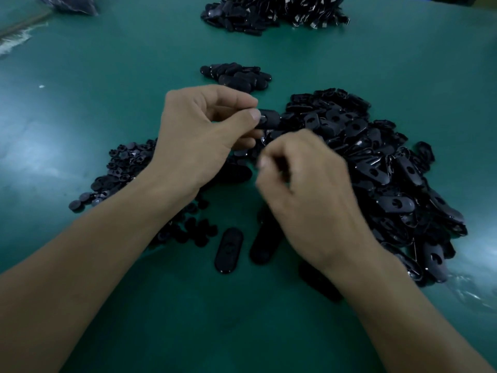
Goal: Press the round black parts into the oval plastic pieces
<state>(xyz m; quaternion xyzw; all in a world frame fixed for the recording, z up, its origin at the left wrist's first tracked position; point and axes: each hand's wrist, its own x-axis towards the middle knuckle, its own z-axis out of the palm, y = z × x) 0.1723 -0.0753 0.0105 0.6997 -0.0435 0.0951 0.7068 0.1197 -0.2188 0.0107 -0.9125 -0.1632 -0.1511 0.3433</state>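
Fingers (pixel 252 115) of the left hand (pixel 204 133), just above the middle of the frame, are pinched shut on one end of a black oval plastic piece (pixel 269 119), whose free end sticks out to the right over the edge of the big heap. The right hand (pixel 304 184), just below and to the right, is curled closed with thumb and forefinger together; it is blurred, and whether a round part sits between its tips cannot be told.

A large heap of black oval plastic pieces with open holes (pixel 376 168) fills the right middle of the green worktop (pixel 94 90), and by their look these are not yet fitted. A pile of small round black parts (pixel 121 168) lies at the left middle, partly under the left wrist. Behind the hands, at upper centre, sits a small pile of smooth black ovals (pixel 236 78), probably finished ones; a bigger dark pile (pixel 274 12) lies at the top edge. A few loose black ovals (pixel 228 250) rest at lower centre.

Judging by the piles, only a small share is done and most of the work remains.
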